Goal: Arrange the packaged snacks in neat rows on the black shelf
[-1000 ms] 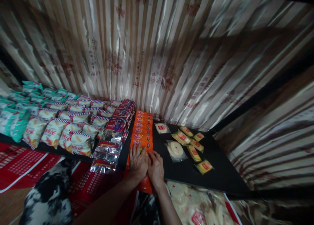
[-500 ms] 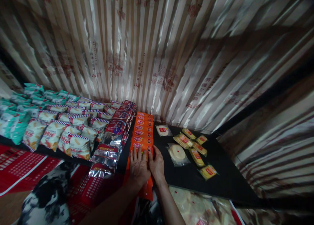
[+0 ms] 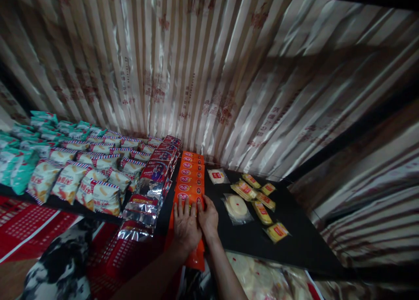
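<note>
My left hand (image 3: 185, 223) and my right hand (image 3: 208, 217) lie side by side, palms down and fingers stretched out, on the nearest packet of a row of orange snack packets (image 3: 190, 178). The row runs away from me along a black shelf (image 3: 294, 243). The near packet's lower end hangs over the shelf's front edge below my wrists. Both hands press flat on it and neither grips anything.
Left of the orange row lie silver-and-red foil packets (image 3: 147, 195), then striped white snack bags (image 3: 94, 173) and green bags (image 3: 19, 156). To the right are a round white cake in clear wrap (image 3: 236, 205) and small yellow packets (image 3: 262, 202). A striped curtain hangs behind.
Both hands slid a little farther up the orange packet, and the right hand's fingers reach further forward. The view shifted slightly.
</note>
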A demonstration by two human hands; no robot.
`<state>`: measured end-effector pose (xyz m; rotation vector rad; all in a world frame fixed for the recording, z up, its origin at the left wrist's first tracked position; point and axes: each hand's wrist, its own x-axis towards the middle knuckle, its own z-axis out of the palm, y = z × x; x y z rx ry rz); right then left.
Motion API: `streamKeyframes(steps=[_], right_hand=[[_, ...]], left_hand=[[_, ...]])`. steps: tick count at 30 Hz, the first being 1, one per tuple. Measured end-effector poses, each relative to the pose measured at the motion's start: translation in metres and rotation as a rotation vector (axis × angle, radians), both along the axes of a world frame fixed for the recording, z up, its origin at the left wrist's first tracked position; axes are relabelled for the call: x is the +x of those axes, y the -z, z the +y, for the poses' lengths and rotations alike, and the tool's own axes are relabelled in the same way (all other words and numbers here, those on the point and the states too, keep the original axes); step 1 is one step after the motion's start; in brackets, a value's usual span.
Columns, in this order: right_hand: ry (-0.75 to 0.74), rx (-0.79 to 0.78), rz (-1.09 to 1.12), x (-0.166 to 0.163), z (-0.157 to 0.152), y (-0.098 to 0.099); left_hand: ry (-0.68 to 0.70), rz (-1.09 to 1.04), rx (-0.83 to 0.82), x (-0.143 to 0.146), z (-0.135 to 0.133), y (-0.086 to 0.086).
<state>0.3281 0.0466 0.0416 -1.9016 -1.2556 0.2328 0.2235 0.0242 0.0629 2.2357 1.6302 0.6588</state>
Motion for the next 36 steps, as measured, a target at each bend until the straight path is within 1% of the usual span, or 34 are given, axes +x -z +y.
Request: streamKeyframes(steps=[6,13,17,22,30,36], right_hand=[[-0.009,-0.019,-0.049,0.007,0.015,-0.004],[-0.021,-0.006,-0.167,0.002,0.023,-0.001],[0.009,-0.004,-0.145,0.0,0.027,0.003],[0.037,0.025,-0.127,-0.003,0.033,0.007],[0.048,0.004,-0.126,-0.012,0.042,0.006],[0.055,-0.026,-0.141,-0.021,0.049,0.004]], left_hand=[[-0.005,0.001,0.003,0.0,0.0,0.001],[-0.009,0.025,-0.003,0.0,0.001,0.0],[-0.027,0.051,-0.01,-0.002,0.006,-0.002],[-0.026,0.063,-0.007,-0.005,0.013,0.0],[-0.02,0.051,-0.011,-0.014,0.022,-0.004],[-0.018,0.004,0.019,-0.021,0.028,0.003]])
